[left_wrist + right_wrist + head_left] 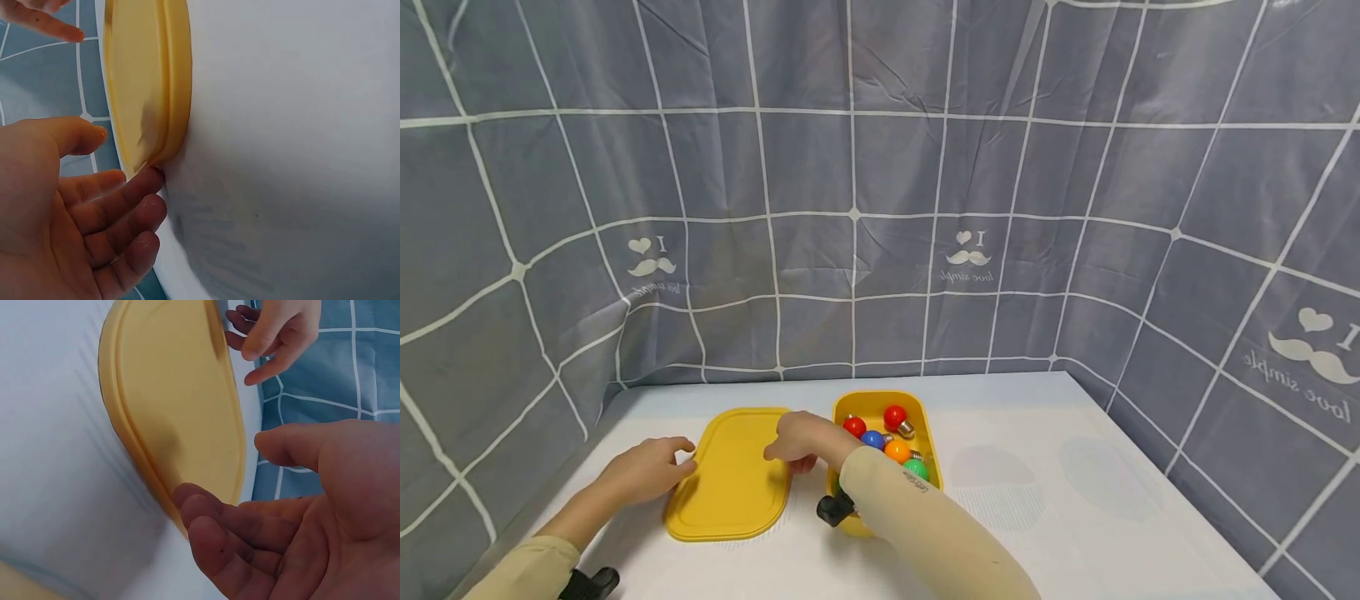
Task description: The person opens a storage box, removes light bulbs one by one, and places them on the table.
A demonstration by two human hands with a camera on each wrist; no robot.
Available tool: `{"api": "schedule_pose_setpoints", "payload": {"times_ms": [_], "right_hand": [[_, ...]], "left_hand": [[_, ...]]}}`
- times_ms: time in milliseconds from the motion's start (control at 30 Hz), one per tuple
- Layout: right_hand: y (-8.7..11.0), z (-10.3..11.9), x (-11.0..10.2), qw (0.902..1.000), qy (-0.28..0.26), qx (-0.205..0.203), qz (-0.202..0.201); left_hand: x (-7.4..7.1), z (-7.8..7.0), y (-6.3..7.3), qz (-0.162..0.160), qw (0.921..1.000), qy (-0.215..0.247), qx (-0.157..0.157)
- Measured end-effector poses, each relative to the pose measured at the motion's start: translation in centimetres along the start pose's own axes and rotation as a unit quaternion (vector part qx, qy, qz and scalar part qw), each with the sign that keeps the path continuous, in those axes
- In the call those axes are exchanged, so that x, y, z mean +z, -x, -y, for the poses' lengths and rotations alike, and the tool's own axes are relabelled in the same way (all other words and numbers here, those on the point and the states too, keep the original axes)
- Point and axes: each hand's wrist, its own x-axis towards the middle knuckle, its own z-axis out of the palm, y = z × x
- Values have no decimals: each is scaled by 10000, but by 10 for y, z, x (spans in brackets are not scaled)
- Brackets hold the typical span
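Observation:
A flat yellow lid (pixel 730 483) with rounded corners and a raised rim lies on the white table. My left hand (pixel 643 471) is at its left edge; in the left wrist view the fingertips (pixel 153 178) are at or touching the rim, thumb apart. Over the right edge is my right hand (pixel 808 437), its fingers loosely bent against or close beside the rim in the right wrist view, thumb raised. Neither hand grips the lid. To the right, partly behind my right forearm, stands a yellow box (pixel 933 442) holding several coloured bulbs, including a red bulb (pixel 895 417) and an orange bulb (pixel 897 451).
The white table (pixel 1075 500) extends to the right of the box. A grey curtain (pixel 887 167) with white grid lines hangs behind and along both sides. A black strap (pixel 835 507) on my right wrist is close to the box's near left corner.

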Motion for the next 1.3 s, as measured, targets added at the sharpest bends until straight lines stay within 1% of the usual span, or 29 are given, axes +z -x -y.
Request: {"api": "schedule_pose_setpoints", "payload": {"times_ms": [133,300,467,667,767,900,967,1133,1300], "right_hand": [[5,-2,-8,9993,-18,-365,58],[14,-7,-21,9979,-164,-628,53],[26,-16,-38,9951,-428,-893,-27],[40,-31,-55,9927,-646,-1011,-91],[46,-39,-62,9919,-723,-1032,-147],[52,-51,-68,9890,-830,-1187,-281],[55,-57,-70,9881,-771,-1261,-431],[61,-75,-73,9877,-630,-1229,-738],[66,-95,-71,9864,-900,-1142,-772]], "left_hand": [[0,-4,2,-5,10000,-28,-16],[-2,-8,3,-192,9996,-152,-145],[-4,-20,2,-287,9995,-59,-109],[-5,-42,1,-442,9986,286,89],[-5,-55,1,-521,9975,450,169],[-7,-74,1,-665,9951,675,279],[-7,-84,0,-734,9937,791,297],[-6,-109,-5,-911,9899,1018,367],[-4,-128,-11,-1053,9864,1160,505]]}}
